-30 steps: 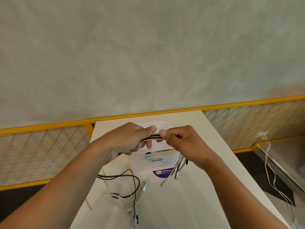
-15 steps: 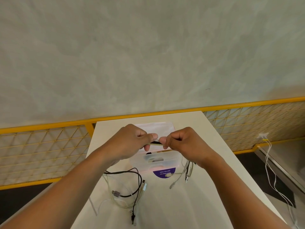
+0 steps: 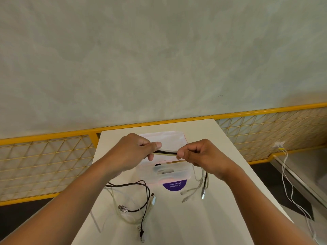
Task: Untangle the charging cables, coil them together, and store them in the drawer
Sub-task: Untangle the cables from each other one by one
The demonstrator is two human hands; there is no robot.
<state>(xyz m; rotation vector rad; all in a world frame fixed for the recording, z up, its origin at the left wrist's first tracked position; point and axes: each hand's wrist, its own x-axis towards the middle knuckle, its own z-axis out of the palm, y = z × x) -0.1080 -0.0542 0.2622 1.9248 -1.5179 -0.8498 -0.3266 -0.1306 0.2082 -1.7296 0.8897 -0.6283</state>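
We hold the cables (image 3: pixel 165 152) up over the table (image 3: pixel 194 218), a short taut stretch of black and pale strands running between our two hands. Our left hand (image 3: pixel 131 152) has thumb and curled fingers closed round the bundle; our right hand (image 3: pixel 200 154) pinches it the same way, fingers folded tight. Just behind and below that stretch sits the drawer (image 3: pixel 169 171) (translucent plastic, its front towards us), with a purple sticker (image 3: pixel 174 185) on the table at its foot. From under our right hand the plug ends (image 3: pixel 203 190) hang down to the tabletop. From under our left, loose loops (image 3: pixel 141 197) of black and clear cable sprawl across the table, plugs pointing towards us. A yellow rail (image 3: pixel 53 135) runs behind the table.
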